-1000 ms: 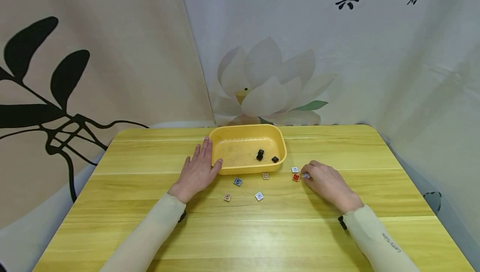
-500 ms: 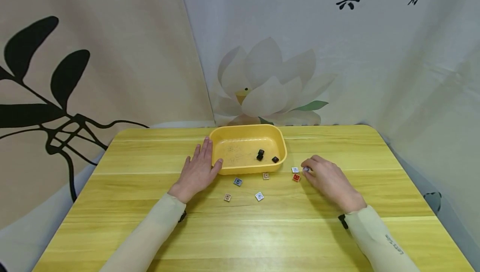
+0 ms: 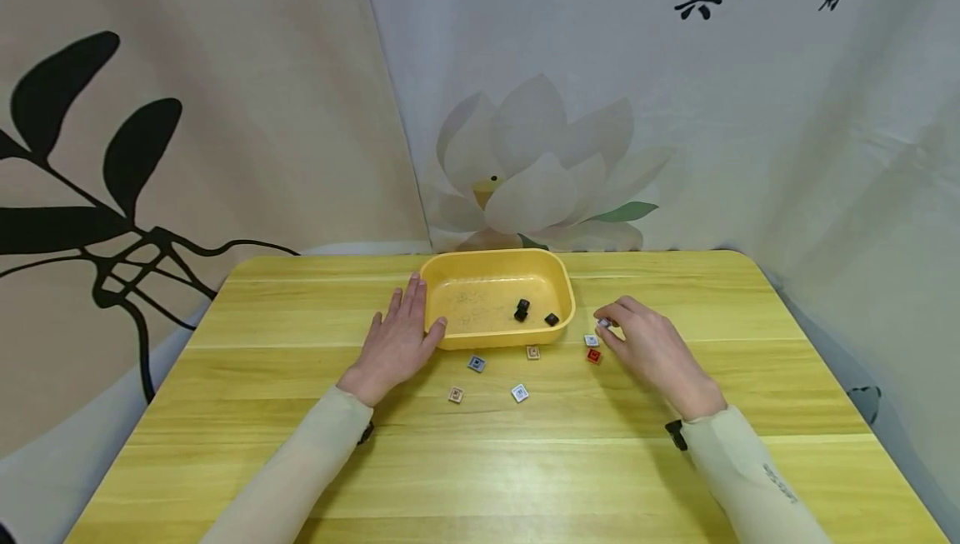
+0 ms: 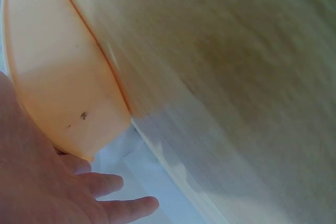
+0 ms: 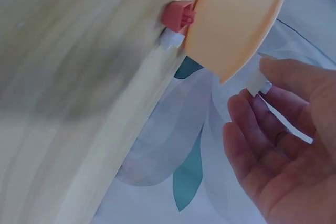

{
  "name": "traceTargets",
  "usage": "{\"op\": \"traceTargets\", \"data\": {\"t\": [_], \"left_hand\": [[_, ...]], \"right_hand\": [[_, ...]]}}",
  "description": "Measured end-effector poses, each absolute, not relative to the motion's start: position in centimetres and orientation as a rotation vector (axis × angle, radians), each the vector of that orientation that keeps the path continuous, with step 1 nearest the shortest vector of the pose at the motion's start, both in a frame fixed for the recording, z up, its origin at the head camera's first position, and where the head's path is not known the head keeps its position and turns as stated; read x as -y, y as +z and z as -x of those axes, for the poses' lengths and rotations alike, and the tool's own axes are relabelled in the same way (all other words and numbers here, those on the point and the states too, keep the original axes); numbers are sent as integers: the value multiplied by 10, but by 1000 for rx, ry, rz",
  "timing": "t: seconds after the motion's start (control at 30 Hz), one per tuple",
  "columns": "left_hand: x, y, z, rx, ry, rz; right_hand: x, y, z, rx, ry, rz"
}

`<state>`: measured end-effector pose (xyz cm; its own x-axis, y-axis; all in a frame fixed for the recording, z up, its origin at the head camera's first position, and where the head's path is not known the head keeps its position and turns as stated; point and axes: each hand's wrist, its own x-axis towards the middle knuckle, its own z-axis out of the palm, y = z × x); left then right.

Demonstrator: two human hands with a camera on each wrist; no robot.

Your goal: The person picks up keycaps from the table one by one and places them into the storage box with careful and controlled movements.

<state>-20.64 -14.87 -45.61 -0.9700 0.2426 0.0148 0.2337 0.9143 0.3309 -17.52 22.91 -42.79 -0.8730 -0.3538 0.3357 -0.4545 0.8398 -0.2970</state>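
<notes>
my right hand (image 3: pixel 658 354) pinches white plastic cap (image 5: pixel 256 83) | left hand (image 3: pixel 393 347) straight-fingered against yellow plastic tray (image 3: pixel 463 301) | head-view-only: 3 black square caps (image 3: pixel 552 320)

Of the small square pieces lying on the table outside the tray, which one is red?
The red piece, right of the yellow tray, just below a white piece in the head view. The others there are white, beige or blue-grey.

The right hand (image 3: pixel 654 351) partly hides its white piece (image 5: pixel 256 83).
</notes>
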Motion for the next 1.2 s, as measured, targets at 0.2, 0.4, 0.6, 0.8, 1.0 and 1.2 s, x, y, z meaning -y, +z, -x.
{"op": "traceTargets", "data": {"t": [0.2,0.4,0.6,0.8,1.0,1.2], "left_hand": [[149,-456,205,-3048,522,-378],[150,-455,204,-3041,523,-372],[150,-455,204,-3042,522,-373],[149,-455,204,-3045,529,-382],[148,-453,203,-3038,536,-379],[148,-452,203,-3034,549,-373]], "right_hand": [[-218,-423,180,2727,571,-636],[-201,-417,185,2692,603,-672],[-183,-413,193,2683,620,-710],[-168,-414,204,2647,581,-753],[-155,-418,216,2676,549,-767],[-145,-425,227,2684,514,-797]]}}
